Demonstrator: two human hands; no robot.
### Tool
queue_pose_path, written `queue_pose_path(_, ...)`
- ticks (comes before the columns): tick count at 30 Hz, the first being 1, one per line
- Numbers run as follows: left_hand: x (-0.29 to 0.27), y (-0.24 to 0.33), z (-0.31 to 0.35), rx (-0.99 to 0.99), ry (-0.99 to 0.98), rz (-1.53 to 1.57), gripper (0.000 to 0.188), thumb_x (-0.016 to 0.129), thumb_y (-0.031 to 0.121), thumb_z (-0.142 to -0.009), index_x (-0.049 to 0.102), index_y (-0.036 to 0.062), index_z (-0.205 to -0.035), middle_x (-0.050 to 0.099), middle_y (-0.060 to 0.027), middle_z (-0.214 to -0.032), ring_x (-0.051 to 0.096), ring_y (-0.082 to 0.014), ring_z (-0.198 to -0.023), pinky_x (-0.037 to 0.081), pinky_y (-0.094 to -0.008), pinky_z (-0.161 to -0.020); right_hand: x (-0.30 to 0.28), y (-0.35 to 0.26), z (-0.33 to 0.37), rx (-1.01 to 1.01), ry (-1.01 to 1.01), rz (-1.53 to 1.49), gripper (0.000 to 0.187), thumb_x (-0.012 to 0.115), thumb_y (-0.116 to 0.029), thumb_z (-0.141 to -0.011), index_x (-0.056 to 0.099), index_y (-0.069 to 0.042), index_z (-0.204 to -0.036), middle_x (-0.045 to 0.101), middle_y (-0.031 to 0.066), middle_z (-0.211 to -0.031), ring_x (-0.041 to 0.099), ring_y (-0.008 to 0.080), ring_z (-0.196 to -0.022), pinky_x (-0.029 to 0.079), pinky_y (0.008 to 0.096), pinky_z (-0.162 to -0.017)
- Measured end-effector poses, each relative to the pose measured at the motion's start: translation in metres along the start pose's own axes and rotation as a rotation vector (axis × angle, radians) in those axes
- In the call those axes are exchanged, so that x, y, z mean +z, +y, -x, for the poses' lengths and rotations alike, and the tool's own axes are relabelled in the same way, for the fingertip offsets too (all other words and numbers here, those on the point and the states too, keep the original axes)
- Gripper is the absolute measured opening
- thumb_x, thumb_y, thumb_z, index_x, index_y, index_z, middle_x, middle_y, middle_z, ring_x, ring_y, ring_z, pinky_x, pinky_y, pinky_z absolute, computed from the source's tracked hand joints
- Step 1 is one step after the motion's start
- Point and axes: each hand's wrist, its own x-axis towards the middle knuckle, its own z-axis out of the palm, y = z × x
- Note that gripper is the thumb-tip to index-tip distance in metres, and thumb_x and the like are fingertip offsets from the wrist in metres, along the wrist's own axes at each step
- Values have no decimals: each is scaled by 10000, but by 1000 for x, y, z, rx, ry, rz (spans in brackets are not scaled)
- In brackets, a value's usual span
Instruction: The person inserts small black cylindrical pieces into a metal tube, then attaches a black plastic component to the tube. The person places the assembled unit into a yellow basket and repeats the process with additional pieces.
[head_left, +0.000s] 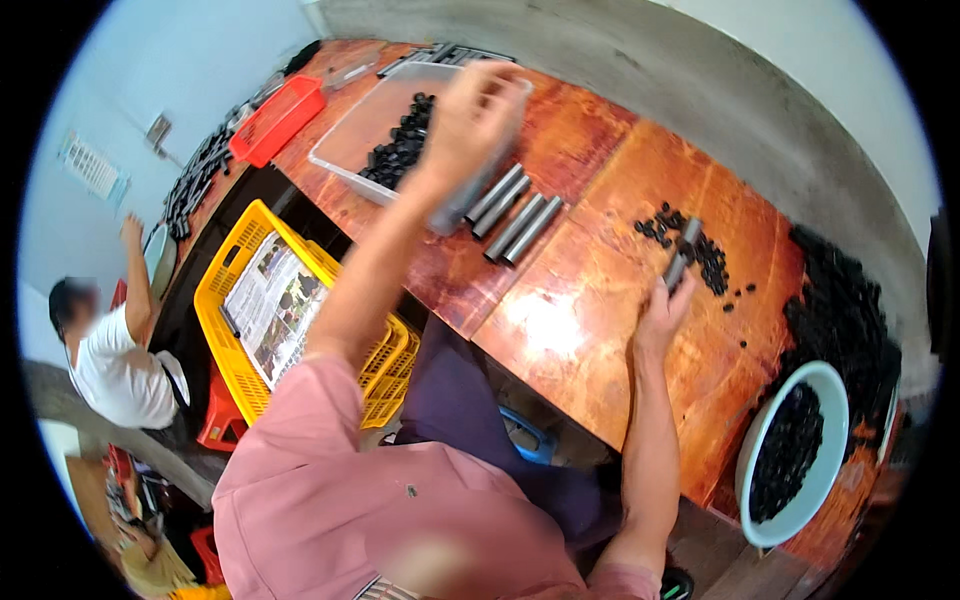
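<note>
My right hand is closed around the lower part of a short grey tube, held slanted over the table beside a scatter of small black plastic pieces. At the far left of it, my left hand is raised over the right side of a clear plastic bin. Its fingers are curled, and whatever they may hold is hidden. Black caps lie heaped in the bin. Several grey tubes rest side by side on the table between the bin and my right hand.
A pale blue basin of black pieces stands at the right, before a black heap. Left are a yellow crate with newspaper and a red basket. A person in white is at the far left.
</note>
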Motion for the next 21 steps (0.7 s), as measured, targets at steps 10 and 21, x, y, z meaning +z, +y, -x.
queue_pose_path(10, -97, -199, 14, -790, -1297, -334, 271, 685, 187, -809, 669, -18, -985, 651, -36, -823, 629, -160, -685, 524, -365, -509, 10, -3, -2, -126, -16, 238, 338, 581, -219, -922, 536, -45, -1208, 651, 200, -1018, 655, 358, -939, 488, 459, -800)
queue_pose_path(21, -83, -189, 14, -462, -1088, -161, 197, 568, -39, -861, 634, -37, -1046, 650, -49, -772, 594, -133, -597, 451, -298, -462, -4, -23, 3, -24, -90, 299, 366, 535, -224, -900, 463, -52, -1216, 600, 216, -997, 620, 407, -858, 466, 528, -747)
